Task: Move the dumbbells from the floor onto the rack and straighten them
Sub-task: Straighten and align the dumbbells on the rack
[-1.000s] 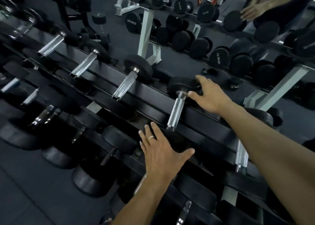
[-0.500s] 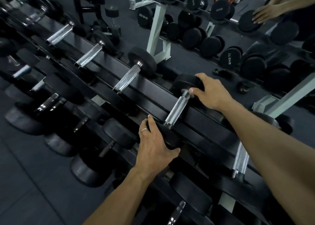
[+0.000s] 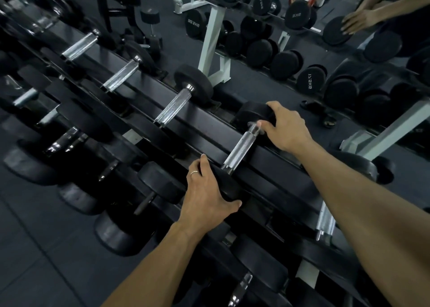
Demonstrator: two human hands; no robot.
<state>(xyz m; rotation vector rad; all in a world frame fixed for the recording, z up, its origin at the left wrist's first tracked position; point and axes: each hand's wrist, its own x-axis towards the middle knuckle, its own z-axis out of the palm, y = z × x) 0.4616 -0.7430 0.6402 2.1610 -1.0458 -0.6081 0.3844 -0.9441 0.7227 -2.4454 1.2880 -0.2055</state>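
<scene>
A black dumbbell with a knurled chrome handle (image 3: 239,150) lies across the top rails of the black rack (image 3: 204,122). My right hand (image 3: 285,127) wraps over its far round head (image 3: 250,114), thumb by the handle's end. My left hand (image 3: 206,190) grips its near head (image 3: 224,181), fingers curled over the top, a ring on one finger. Several other dumbbells, such as the neighbour to the left (image 3: 183,97), sit in a row along the same tier.
Lower tiers hold bigger dumbbells (image 3: 160,185) that jut toward me. Behind the rack, a mirror shows a white-framed rack (image 3: 214,39) of black dumbbells and my own reflected hand (image 3: 356,22). Dark rubber floor (image 3: 46,248) lies at the lower left.
My left hand moved up from flat over the rail and closed on the dumbbell's near head. My right hand curled tighter over the far head. The view shifted slightly.
</scene>
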